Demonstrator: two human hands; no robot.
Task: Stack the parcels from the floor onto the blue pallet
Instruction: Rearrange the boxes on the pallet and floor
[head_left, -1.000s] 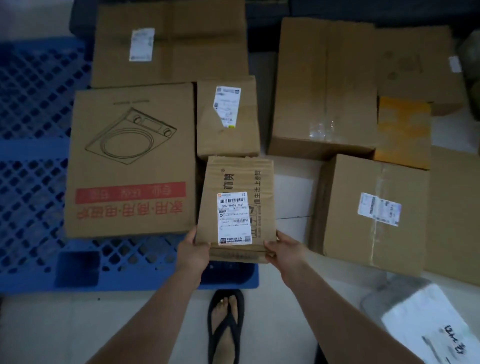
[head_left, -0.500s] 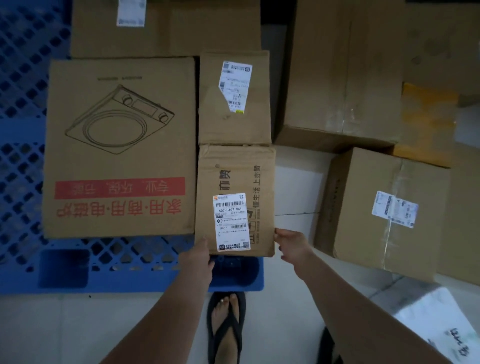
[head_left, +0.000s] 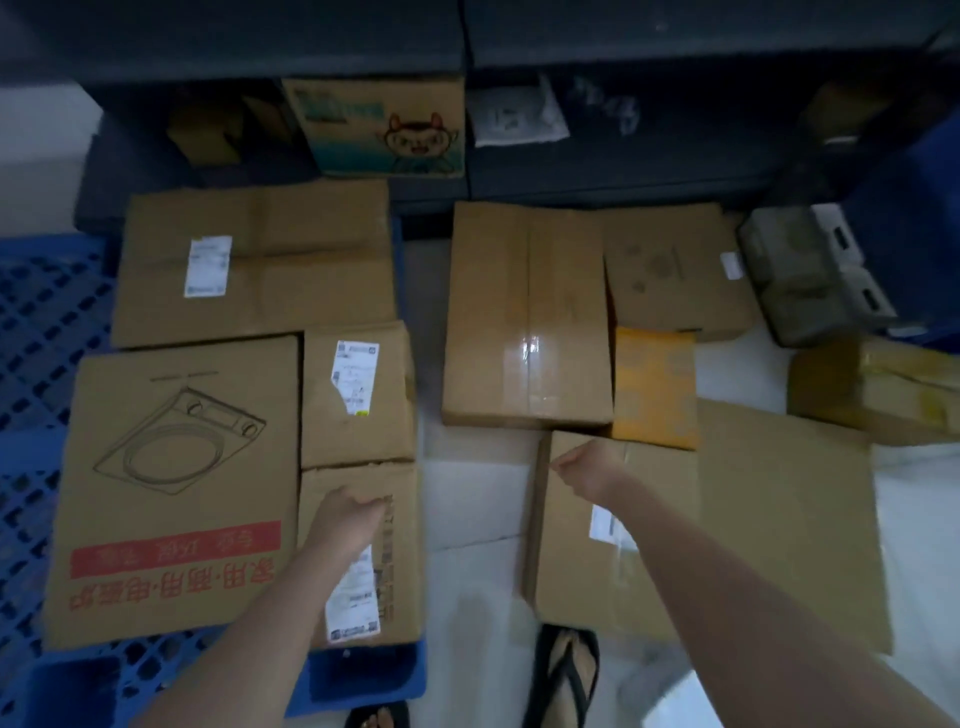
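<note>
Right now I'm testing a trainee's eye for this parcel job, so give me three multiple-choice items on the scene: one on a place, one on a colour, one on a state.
1. Where does the large cardboard box with the red band and cooker drawing lie?
A. on the blue plastic lattice pallet
B. on the pale floor
C. on the dark shelf

2. What colour is the flat padded parcel to the right of the pallet?
A. green
B. orange-yellow
C. white

3. What is the left hand doing?
A. lifting a box into the air
B. resting on the small labelled cardboard box at the pallet's front corner
C. hanging free

Answers: A, blue lattice shows beside and below the box; B, its face is plainly orange-yellow; B, the hand lies on that box's top.
</note>
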